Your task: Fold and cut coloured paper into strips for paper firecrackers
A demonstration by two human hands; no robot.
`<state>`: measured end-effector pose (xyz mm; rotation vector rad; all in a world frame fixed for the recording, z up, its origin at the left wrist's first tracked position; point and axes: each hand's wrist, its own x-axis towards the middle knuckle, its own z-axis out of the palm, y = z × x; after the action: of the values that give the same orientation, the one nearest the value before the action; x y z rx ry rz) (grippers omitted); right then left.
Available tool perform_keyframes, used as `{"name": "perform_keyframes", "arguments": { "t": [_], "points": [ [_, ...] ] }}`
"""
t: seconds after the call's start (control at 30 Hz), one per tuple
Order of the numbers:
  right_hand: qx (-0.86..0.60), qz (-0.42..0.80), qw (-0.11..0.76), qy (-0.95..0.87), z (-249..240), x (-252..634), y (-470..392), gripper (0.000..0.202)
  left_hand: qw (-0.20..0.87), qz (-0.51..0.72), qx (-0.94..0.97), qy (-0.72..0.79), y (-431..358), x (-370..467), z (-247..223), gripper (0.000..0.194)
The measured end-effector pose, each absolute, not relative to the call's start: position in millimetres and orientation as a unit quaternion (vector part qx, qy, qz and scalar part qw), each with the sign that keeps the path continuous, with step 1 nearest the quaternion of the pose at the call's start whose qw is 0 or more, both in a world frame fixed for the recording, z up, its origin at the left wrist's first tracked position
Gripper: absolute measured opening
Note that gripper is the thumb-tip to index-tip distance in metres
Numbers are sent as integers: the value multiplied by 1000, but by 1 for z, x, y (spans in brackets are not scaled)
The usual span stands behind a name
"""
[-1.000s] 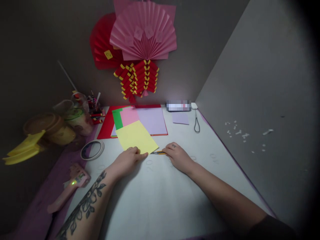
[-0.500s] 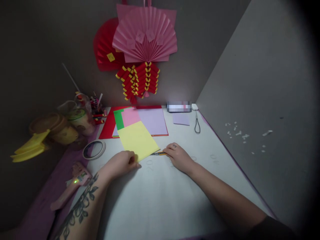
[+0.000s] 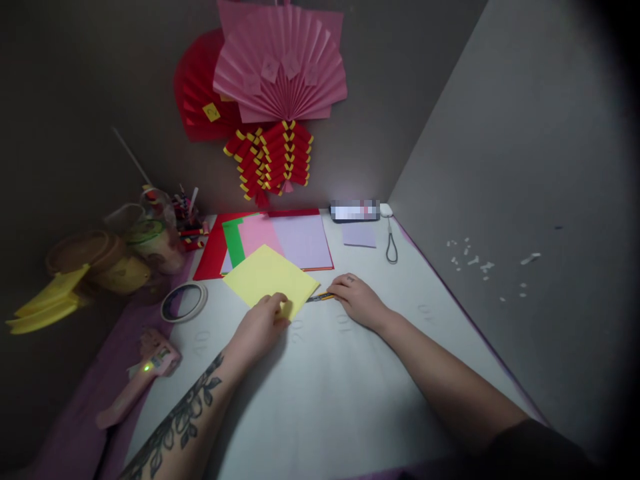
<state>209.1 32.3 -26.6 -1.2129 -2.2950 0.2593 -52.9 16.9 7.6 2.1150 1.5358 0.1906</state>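
Observation:
A sheet of yellow paper (image 3: 267,273) lies turned like a diamond on the white table. Its right corner shows a doubled edge, so it seems to have more than one layer. At the paper's near edge is my left hand (image 3: 265,325), fingers curled and closed on it. To the right, my right hand (image 3: 357,300) rests low over the table, its fingers closed around a craft knife (image 3: 320,297) with a yellow-orange body. The knife's tip points left and reaches close to the paper's right side.
Behind lie pink paper (image 3: 257,235), green paper (image 3: 234,241), lilac paper (image 3: 305,240) and red paper (image 3: 207,257). Left are a tape roll (image 3: 185,302), a pink glue gun (image 3: 143,383) and cups (image 3: 120,267). A phone (image 3: 355,211) stands back right; paper fans (image 3: 285,67) hang above.
The yellow paper has turned and its left corner has swung out to the left. My left hand has shifted slightly right and up along it. My right hand keeps the knife.

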Motion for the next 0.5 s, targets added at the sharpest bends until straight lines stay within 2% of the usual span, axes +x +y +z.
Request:
{"name": "perform_keyframes", "arguments": {
  "t": [0.1,0.27,0.5],
  "points": [
    [-448,99,259,-850,-27,209,32,27,229,46,819,525,17,-56,11,47],
    [-445,92,256,-853,-27,209,30,27,217,-14,859,463,16,-58,22,39],
    [-445,93,262,-851,-27,206,31,27,230,-22,873,430,16,-63,26,47]
  ]
}}
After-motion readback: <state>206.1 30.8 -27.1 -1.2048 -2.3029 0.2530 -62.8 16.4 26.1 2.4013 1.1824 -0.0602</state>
